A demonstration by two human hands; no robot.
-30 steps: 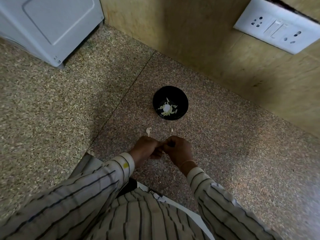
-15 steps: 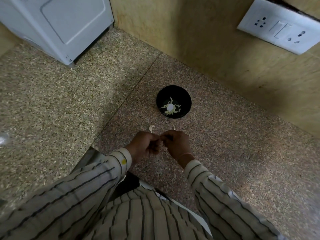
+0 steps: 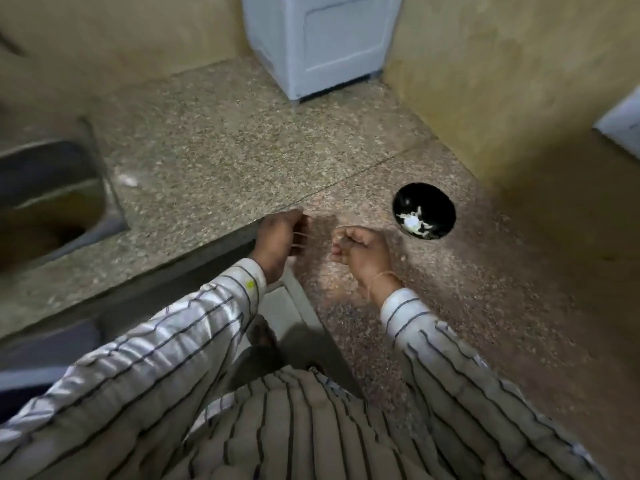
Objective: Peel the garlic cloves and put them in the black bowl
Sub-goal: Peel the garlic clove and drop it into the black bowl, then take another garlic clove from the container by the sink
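The black bowl [image 3: 440, 202] stands on the speckled counter to the right of my hands, with a white peeled garlic clove [image 3: 412, 221] and pale skin scraps inside. My right hand [image 3: 360, 252] is a curled fist just left of the bowl, and its fingertips pinch a small pale garlic clove [image 3: 341, 238]. About a hand's width to the left, my left hand [image 3: 280, 242] hovers over the counter's front edge with its fingers curled down. The blur hides whatever it may hold.
A steel sink [image 3: 52, 202] is sunk into the counter at far left. A white appliance [image 3: 322, 39] stands at the back against the wall. A white wall socket [image 3: 623, 128] shows at the right edge. The counter's front edge [image 3: 194, 252] runs diagonally below my left hand.
My hands, pinched together a moment ago, have come apart. The left one has swung left toward the counter edge. My head has turned left, bringing the sink into view.
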